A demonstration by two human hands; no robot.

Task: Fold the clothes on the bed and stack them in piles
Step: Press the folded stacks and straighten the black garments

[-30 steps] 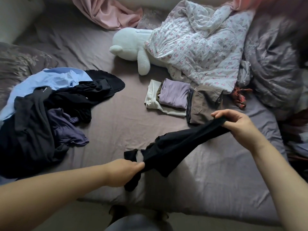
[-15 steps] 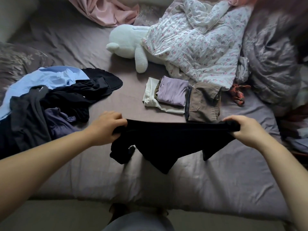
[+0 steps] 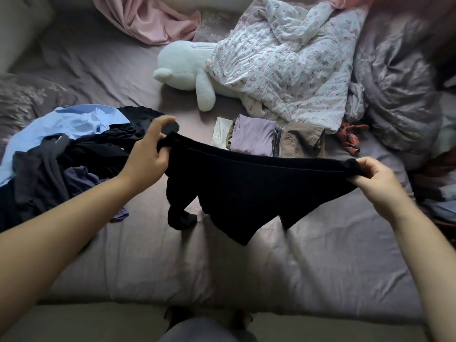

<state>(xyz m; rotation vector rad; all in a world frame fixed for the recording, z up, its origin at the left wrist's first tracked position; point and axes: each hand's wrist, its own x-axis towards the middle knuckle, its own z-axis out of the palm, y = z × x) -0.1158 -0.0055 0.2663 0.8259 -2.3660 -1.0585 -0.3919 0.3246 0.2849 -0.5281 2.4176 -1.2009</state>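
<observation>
The left hand (image 3: 145, 156) and the right hand (image 3: 377, 180) held a black garment (image 3: 237, 188) stretched between them above the bed (image 3: 320, 255). The fingers (image 3: 158, 127) of the left hand were curled round one end of its upper hem, the forefinger raised above the cloth. The fingers (image 3: 367, 166) of the right hand pinched the other end, bunching the cloth into a small knob just beside the thumb. The hem sagged slightly between the two grips, and the rest of the garment hung below the fingers in uneven points, one twisted strand dangling under the left hand.

Beyond the left fingers lay an unfolded heap of dark clothes (image 3: 56, 174) with a light blue shirt (image 3: 74, 124) on top of its far side. Beyond the stretched hem, between the two hands, sat the folded pieces: a cream one (image 3: 220, 132), a lilac one (image 3: 254, 134) and a brown one (image 3: 301, 141), touching side by side. Further off lay a white plush toy (image 3: 187, 70), partly under a flowered blanket (image 3: 283, 65), and a pink cloth (image 3: 153, 18). Beyond the right fingers was a small red patterned cloth (image 3: 349, 139), with a crumpled grey duvet (image 3: 399, 82) behind it.
</observation>
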